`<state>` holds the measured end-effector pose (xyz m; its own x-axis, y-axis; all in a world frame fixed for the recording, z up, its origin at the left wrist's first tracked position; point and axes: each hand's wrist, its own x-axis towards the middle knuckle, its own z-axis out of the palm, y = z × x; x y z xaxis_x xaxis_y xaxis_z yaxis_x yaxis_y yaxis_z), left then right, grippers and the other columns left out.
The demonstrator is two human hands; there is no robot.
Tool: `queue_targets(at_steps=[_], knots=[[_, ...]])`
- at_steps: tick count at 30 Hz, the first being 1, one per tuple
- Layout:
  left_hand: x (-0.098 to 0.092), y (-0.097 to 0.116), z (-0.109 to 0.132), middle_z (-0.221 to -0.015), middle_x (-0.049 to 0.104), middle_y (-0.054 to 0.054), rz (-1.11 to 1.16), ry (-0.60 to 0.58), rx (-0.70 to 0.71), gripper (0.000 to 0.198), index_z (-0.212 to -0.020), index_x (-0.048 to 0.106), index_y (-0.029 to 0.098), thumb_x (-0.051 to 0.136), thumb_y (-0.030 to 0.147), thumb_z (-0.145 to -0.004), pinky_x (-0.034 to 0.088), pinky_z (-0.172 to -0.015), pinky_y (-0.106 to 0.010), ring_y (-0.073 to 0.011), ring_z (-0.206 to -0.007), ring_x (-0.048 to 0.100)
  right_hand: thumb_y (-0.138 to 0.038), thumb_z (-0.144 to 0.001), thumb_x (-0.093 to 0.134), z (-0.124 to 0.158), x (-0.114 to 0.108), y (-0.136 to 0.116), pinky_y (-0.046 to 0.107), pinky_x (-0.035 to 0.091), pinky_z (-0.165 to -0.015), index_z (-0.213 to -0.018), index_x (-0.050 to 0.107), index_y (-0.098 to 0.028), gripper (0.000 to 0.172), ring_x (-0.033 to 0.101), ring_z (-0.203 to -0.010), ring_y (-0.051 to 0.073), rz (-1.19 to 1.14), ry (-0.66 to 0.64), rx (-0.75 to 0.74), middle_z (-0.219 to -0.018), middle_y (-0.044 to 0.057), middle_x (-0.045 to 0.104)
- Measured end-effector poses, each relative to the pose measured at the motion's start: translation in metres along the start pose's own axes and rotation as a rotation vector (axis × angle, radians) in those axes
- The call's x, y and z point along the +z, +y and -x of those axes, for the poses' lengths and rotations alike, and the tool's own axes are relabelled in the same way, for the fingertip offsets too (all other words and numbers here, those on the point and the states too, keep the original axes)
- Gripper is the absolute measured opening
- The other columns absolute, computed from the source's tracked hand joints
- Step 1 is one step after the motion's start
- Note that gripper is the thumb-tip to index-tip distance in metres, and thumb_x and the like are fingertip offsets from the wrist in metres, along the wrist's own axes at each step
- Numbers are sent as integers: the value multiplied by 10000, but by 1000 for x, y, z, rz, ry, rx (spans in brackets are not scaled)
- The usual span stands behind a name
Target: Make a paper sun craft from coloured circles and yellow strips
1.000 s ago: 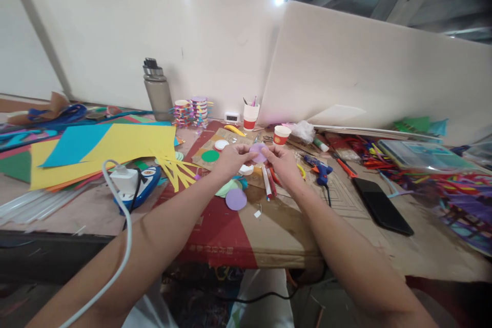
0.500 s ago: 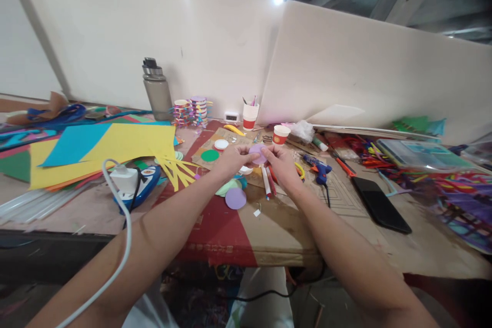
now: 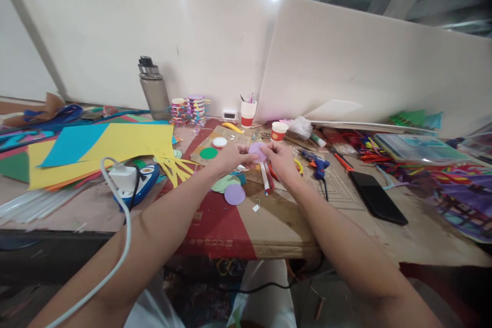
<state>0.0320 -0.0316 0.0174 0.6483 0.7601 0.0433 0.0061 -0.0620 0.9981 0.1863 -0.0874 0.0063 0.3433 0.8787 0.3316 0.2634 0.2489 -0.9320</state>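
Between my two hands I hold a light purple paper circle [image 3: 257, 152] just above the table. My left hand [image 3: 235, 158] pinches its left edge, and my right hand [image 3: 280, 160] pinches the right edge. Below the hands lie another purple paper circle [image 3: 234, 195], pale green circles [image 3: 222, 184] and a green circle [image 3: 208, 153]. A white-topped round piece [image 3: 220, 142] sits behind the green one. Close to my right hand are a red and white paper cup [image 3: 279, 131], thin white and red sticks [image 3: 266, 178] and a yellow-handled tool [image 3: 299, 166], partly hidden.
A blue glue gun [image 3: 318, 165] and a black phone [image 3: 376, 197] lie to the right. Yellow paper [image 3: 130, 141] and a power strip with a white plug [image 3: 125, 179] are on the left. A bottle [image 3: 154, 89] stands at the back. A white cable crosses over my left forearm.
The view has shifted slightly. Both hands keep nearly the same pinch on the purple circle, with no other clear change.
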Motion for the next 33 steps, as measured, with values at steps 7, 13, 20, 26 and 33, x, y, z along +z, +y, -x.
queue_targets(at_steps=[7, 13, 20, 26, 33], knots=[[-3, 2, -1, -609, 634, -7, 47, 53, -2, 144, -710, 669, 119, 746, 211, -630, 408, -518, -194, -71, -509, 520, -514, -652, 691, -11, -12, 4, 243, 275, -463, -662, 515, -214, 348, 354, -463, 86, -256, 199, 69, -537, -64, 473], [-21, 15, -6, -495, 400, 48, 320, 247, 122, 143, -582, 449, 167, 521, 165, -706, 306, -436, -197, -59, -429, 384, -508, -650, 709, -16, -21, 8, 231, 272, -447, -679, 526, -206, 355, 372, -463, 74, -278, 134, 66, -540, -64, 473], [-29, 11, -10, -536, 355, 60, 265, 255, 263, 287, -583, 390, 174, 596, 260, -764, 275, -453, -194, -47, -448, 350, -528, -678, 683, -12, -16, 6, 242, 305, -458, -670, 507, -215, 360, 396, -470, 91, -157, -21, 101, -533, -55, 490], [-29, 10, -9, -625, 559, -1, -44, 251, 285, 340, -662, 605, 132, 741, 443, -673, 355, -552, -207, -77, -578, 474, -498, -637, 728, -9, -15, -1, 246, 308, -482, -649, 522, -201, 362, 412, -478, 88, -110, -133, 94, -559, -45, 515], [-38, 10, -9, -607, 567, 0, -184, 290, 224, 429, -608, 594, 137, 790, 518, -583, 354, -554, -232, -87, -568, 463, -377, -629, 731, -6, -13, -9, 239, 316, -492, -702, 588, -184, 250, 419, -500, 81, -55, -158, 162, -587, -44, 560]])
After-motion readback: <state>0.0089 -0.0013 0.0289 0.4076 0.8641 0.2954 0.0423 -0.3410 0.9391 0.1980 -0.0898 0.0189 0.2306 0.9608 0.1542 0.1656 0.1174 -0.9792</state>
